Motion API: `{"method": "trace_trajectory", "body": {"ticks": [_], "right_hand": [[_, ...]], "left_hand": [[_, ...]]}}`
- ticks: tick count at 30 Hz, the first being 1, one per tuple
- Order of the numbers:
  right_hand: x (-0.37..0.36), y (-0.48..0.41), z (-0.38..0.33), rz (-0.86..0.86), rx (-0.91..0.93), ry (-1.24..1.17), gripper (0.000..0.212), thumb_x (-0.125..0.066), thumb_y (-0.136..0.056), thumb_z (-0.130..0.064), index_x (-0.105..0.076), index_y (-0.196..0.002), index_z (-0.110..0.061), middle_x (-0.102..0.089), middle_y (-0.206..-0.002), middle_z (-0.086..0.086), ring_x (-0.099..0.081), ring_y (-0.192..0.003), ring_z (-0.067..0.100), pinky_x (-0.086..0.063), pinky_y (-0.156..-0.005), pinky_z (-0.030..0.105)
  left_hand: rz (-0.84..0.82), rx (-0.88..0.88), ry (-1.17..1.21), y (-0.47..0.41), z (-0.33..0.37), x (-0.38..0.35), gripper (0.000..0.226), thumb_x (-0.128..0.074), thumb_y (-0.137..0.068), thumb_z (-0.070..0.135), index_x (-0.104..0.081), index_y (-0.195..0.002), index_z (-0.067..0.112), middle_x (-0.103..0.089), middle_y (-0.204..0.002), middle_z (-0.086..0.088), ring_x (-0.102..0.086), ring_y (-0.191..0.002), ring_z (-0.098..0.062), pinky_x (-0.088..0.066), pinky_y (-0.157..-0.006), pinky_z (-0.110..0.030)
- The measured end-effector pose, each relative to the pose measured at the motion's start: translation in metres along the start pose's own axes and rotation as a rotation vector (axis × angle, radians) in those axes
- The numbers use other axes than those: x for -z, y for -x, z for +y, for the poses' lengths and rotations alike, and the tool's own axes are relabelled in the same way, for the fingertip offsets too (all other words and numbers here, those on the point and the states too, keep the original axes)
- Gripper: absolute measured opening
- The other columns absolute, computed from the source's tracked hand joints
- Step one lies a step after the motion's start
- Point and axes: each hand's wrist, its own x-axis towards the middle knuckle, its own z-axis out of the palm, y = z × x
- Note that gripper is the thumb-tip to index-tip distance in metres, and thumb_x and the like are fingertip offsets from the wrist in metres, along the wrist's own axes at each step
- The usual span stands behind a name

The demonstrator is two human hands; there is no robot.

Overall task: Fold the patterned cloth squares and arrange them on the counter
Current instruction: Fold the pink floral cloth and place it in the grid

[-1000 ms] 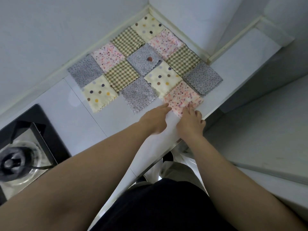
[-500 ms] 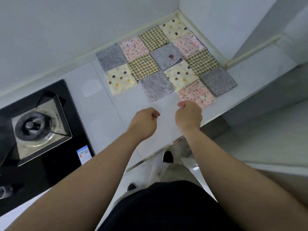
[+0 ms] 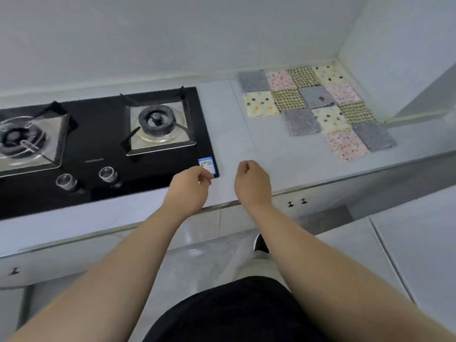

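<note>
Only got the head view to go on. Can see the cloth squares (image 3: 317,109) laid flat, edge to edge in a checkerboard patch, tucked into the far right corner of the counter (image 3: 246,144) and stepping down on a diagonal from the far wall toward the near right edge. Can also see the left hand (image 3: 190,191) and right hand (image 3: 253,186) hovering side by side over the near edge, both with fingers curled in, holding nothing and touching no cloth. Means going up and off to the right from both hands to get back to the patch, well apart from them, with the pink floral square (image 3: 346,144) as the nearest piece. Puts the right hand closer, and leaves the left over by the near right corner of the black gas stove (image 3: 98,139). Guessing any next reach goes far-right with the right hand leading, but can't tell whether there's anything left to fold. Compared with a second ago: had both hands down at that pink square, fingertips on its near edge. Half a second ago, already lifted off and curling. Now well clear of it, with the view swung left too, bringing the whole stove in and pushing the patch out to the right. Same layout in the patch otherwise, as far as can be made out.
</note>
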Motion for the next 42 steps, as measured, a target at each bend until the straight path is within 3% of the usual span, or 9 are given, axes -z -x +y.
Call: {"method": "trace_trajectory", "body": {"ticks": [2, 9, 13, 17, 22, 27, 31, 34, 42], "right_hand": [[-0.028, 0.037, -0.022, -0.048, 0.062, 0.014, 0.029, -0.036, -0.107, -0.026, -0.06, -0.095, -0.015, -0.063, -0.091, 0.0, -0.058, -0.083, 0.02, -0.041, -0.063, 0.028], [-0.123, 0.145, -0.104, -0.29, 0.296, 0.08, 0.031, -0.036, -0.104, -0.028, -0.064, -0.096, -0.017, -0.065, -0.089, -0.003, -0.06, -0.084, 0.018, -0.053, -0.073, 0.037], [-0.178, 0.198, -0.146, -0.456, 0.428, 0.132, 0.031, -0.035, -0.102, -0.03, -0.058, -0.085, -0.017, -0.062, -0.08, -0.001, -0.06, -0.077, 0.02, -0.05, -0.066, 0.038], [-0.235, 0.245, -0.177, -0.62, 0.525, 0.158, 0.029, -0.037, -0.102, -0.03, -0.061, -0.088, -0.022, -0.063, -0.082, -0.005, -0.061, -0.077, 0.018, -0.053, -0.067, 0.037], [-0.318, 0.287, -0.22, -0.785, 0.628, 0.215, 0.026, -0.039, -0.102, -0.028, -0.061, -0.087, -0.025, -0.064, -0.083, -0.007, -0.06, -0.078, 0.017, -0.046, -0.061, 0.031], [-0.413, 0.318, -0.282, -0.914, 0.655, 0.209, 0.026, -0.04, -0.104, -0.029, -0.063, -0.094, -0.022, -0.066, -0.086, -0.007, -0.063, -0.076, 0.012, -0.051, -0.061, 0.029], [-0.476, 0.341, -0.343, -0.96, 0.648, 0.197, 0.025, -0.041, -0.105, -0.03, -0.064, -0.104, -0.022, -0.067, -0.095, -0.007, -0.061, -0.078, 0.008, -0.048, -0.058, 0.027], [-0.51, 0.349, -0.383, -0.951, 0.7, 0.213, 0.025, -0.042, -0.105, -0.03, -0.064, -0.1, -0.021, -0.065, -0.09, -0.008, -0.056, -0.076, 0.004, -0.043, -0.056, 0.024], [-0.561, 0.354, -0.435, -0.942, 0.707, 0.244, 0.022, -0.044, -0.104, -0.026, -0.065, -0.1, -0.02, -0.065, -0.086, -0.007, -0.061, -0.076, 0.011, -0.047, -0.06, 0.026]], "left_hand": [[0.071, 0.046, 0.029, 0.032, -0.032, 0.035, 0.026, -0.046, -0.099, 0.013, -0.067, -0.105, 0.027, -0.067, -0.1, 0.014, -0.069, -0.086, -0.015, -0.048, -0.062, -0.025], [0.341, 0.225, 0.168, 0.127, -0.129, 0.138, 0.025, -0.046, -0.098, 0.014, -0.067, -0.105, 0.026, -0.07, -0.101, 0.01, -0.07, -0.081, -0.017, -0.047, -0.056, -0.023], [0.519, 0.351, 0.293, 0.174, -0.179, 0.181, 0.024, -0.047, -0.098, 0.013, -0.067, -0.106, 0.024, -0.07, -0.097, 0.01, -0.07, -0.081, -0.015, -0.049, -0.063, -0.024], [0.658, 0.464, 0.359, 0.215, -0.231, 0.224, 0.027, -0.046, -0.097, 0.01, -0.067, -0.104, 0.025, -0.068, -0.092, 0.012, -0.069, -0.078, -0.013, -0.048, -0.061, -0.022], [0.815, 0.593, 0.453, 0.242, -0.303, 0.278, 0.028, -0.046, -0.094, 0.008, -0.068, -0.1, 0.024, -0.07, -0.091, 0.01, -0.07, -0.076, -0.016, -0.06, -0.071, -0.034], [0.858, 0.656, 0.427, 0.242, -0.373, 0.342, 0.029, -0.046, -0.093, 0.007, -0.067, -0.098, 0.025, -0.07, -0.091, 0.012, -0.07, -0.081, -0.017, -0.053, -0.063, -0.027], [0.851, 0.728, 0.415, 0.243, -0.42, 0.4, 0.029, -0.047, -0.092, 0.006, -0.068, -0.098, 0.027, -0.071, -0.095, 0.009, -0.069, -0.084, -0.016, -0.058, -0.069, -0.032], [0.865, 0.741, 0.393, 0.236, -0.447, 0.442, 0.028, -0.047, -0.093, 0.007, -0.068, -0.101, 0.025, -0.07, -0.096, 0.011, -0.069, -0.083, -0.015, -0.05, -0.062, -0.025], [0.883, 0.702, 0.412, 0.216, -0.489, 0.504, 0.027, -0.049, -0.094, 0.007, -0.068, -0.104, 0.025, -0.07, -0.097, 0.01, -0.07, -0.082, -0.014, -0.059, -0.074, -0.033]]}}
